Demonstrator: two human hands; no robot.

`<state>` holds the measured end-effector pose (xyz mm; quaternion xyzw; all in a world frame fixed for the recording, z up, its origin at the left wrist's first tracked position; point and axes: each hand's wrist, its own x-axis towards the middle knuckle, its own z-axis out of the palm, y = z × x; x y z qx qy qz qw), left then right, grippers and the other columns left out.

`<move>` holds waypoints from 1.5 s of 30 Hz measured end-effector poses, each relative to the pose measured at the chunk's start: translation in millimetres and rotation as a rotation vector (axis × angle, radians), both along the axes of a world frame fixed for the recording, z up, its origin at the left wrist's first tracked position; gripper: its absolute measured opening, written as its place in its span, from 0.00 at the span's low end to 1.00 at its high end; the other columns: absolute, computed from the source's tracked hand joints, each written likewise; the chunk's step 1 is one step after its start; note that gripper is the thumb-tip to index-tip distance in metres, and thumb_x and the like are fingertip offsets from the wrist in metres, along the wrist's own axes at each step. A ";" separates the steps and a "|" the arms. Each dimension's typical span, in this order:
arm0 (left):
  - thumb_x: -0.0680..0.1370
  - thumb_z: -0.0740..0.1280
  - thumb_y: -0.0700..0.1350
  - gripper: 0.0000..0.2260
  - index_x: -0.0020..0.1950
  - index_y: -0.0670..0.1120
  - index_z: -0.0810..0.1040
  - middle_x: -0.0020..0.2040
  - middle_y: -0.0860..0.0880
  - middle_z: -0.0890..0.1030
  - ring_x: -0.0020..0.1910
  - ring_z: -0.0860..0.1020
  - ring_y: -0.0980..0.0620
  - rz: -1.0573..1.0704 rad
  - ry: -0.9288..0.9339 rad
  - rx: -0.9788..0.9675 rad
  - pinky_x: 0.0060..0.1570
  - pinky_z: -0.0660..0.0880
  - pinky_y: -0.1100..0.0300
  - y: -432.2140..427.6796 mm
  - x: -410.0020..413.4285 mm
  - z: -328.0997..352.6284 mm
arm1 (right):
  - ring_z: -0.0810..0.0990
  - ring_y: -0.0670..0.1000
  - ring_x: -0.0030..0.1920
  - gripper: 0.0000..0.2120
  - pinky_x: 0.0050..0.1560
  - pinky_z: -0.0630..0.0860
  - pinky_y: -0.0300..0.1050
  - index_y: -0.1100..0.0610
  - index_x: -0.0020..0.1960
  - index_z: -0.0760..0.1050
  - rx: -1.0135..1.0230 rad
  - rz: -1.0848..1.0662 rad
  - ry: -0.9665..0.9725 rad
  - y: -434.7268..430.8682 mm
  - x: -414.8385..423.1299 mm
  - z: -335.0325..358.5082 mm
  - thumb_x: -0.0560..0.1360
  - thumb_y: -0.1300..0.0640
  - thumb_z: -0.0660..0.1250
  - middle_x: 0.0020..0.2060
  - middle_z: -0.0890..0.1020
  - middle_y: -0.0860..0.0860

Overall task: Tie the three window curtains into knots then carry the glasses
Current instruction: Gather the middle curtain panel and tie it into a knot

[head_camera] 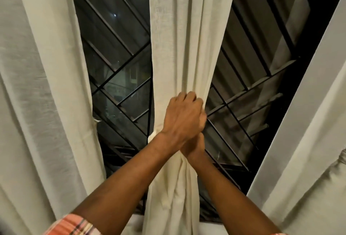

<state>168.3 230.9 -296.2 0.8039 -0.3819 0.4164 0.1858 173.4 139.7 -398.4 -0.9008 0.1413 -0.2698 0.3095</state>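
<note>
Centrally, middle curtain (pixel 187 47) bunched in left hand (pixel 182 116), right hand (pixel 194 147) gripping below.

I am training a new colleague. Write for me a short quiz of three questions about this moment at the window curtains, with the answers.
1. True or false: the left hand grips the middle curtain.
2. What stands behind the curtains? A) a dark window grille B) a brick wall C) a bookshelf
3. Fill in: the right hand lies mostly hidden ___ the left wrist.
Key: 1 true; 2 A; 3 under.
</note>
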 end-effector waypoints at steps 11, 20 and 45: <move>0.74 0.62 0.58 0.37 0.77 0.58 0.45 0.78 0.44 0.46 0.73 0.53 0.32 0.217 -0.086 -0.135 0.58 0.67 0.29 -18.3 38.5 130.2 | 0.70 0.50 0.14 0.15 0.21 0.55 0.29 0.56 0.21 0.71 -0.499 -0.060 0.031 36.7 20.2 -0.4 0.46 0.65 0.77 0.17 0.72 0.52; 0.75 0.63 0.55 0.34 0.76 0.56 0.50 0.73 0.42 0.59 0.62 0.68 0.36 0.217 -0.121 -0.116 0.46 0.77 0.43 -20.8 44.3 169.3 | 0.83 0.58 0.44 0.11 0.42 0.76 0.47 0.59 0.46 0.79 -0.605 -0.045 0.153 32.9 13.8 8.8 0.75 0.63 0.58 0.45 0.83 0.57; 0.78 0.52 0.63 0.31 0.75 0.48 0.57 0.76 0.42 0.56 0.51 0.77 0.40 0.184 -0.189 -0.156 0.33 0.67 0.55 -12.0 73.9 152.7 | 0.71 0.48 0.16 0.17 0.18 0.62 0.34 0.53 0.20 0.70 -0.563 -0.096 0.043 24.5 40.2 -2.7 0.49 0.58 0.79 0.18 0.72 0.49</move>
